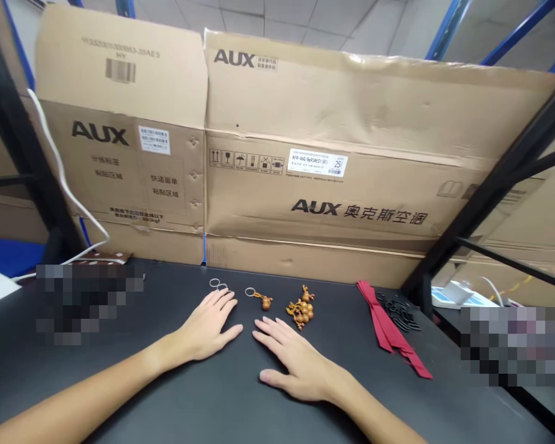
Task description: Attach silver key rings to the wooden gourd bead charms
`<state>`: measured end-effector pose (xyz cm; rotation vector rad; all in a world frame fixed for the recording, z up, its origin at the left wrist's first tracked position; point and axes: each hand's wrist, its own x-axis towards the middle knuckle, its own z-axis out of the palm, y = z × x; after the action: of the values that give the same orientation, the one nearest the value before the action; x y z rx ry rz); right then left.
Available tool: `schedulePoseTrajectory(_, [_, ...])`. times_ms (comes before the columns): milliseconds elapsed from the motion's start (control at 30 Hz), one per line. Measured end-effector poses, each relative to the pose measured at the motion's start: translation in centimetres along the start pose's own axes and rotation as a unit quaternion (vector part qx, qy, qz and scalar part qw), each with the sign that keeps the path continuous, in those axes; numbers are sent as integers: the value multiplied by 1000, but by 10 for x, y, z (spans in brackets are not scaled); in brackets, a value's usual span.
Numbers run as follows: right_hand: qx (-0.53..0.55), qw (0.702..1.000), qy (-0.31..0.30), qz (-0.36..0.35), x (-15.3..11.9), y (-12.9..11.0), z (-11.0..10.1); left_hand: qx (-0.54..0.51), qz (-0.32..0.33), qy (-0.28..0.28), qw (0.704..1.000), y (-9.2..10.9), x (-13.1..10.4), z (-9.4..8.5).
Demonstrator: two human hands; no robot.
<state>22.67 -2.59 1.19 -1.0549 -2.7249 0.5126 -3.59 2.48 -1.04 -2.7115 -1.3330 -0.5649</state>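
Cardboard cartons (379, 132) marked AUX, one labelled KFR-46G, line my bench's (189, 404) back edge. My left hand (206, 327) and right hand (300, 364) lie palm-down, loosely spread, gripping nothing. Toward that edge are metal rings (219, 285), a ringed wooden gourd (266, 303) and clustered gourds (304, 312); red strips (386, 322) slant near the right edge

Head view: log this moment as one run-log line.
left hand: palm down, fingertips by metal rings; right hand: palm down, near gourd charms; surface: black table; red strips: right of gourd charms
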Motion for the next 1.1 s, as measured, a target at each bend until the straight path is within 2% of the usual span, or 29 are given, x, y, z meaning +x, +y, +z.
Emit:
schedulePoseTrajectory(100, [-4, 1000, 0, 0, 0, 0, 0, 4, 25, 9, 1000, 1, -1, -2])
schedulePoseTrajectory(200, [-17, 999, 24, -12, 0, 2, 2, -23, 75, 7, 997, 4, -5, -5])
schedulePoseTrajectory(367, [-72, 988, 134, -38, 2, 9, 9, -74, 124, 10, 989, 6, -6, -5])
schedulePoseTrajectory(500, [-136, 959, 247, 42, 3, 17, 1, -96, 134, 18, 986, 5, -5, -5])
schedulePoseTrajectory(600, [-157, 932, 306, 114, -3, 30, -10, -98, 130, 15, 987, 5, -5, -7])
schedulePoseTrajectory(700, [-176, 927, 282, 173, -9, 45, -16, -90, 118, 23, 989, 5, -5, -9])
schedulePoseTrajectory(833, [-192, 933, 230, 200, -11, 54, -11, -62, 92, 34, 993, 6, -4, -9])
schedulePoseTrajectory(967, [-185, 943, 207, 184, -7, 46, -3, -56, 82, 18, 995, 6, -3, -8])
schedulePoseTrajectory(1100, [-152, 956, 211, 133, -4, 34, 1, -81, 74, 13, 994, 6, -3, -6])
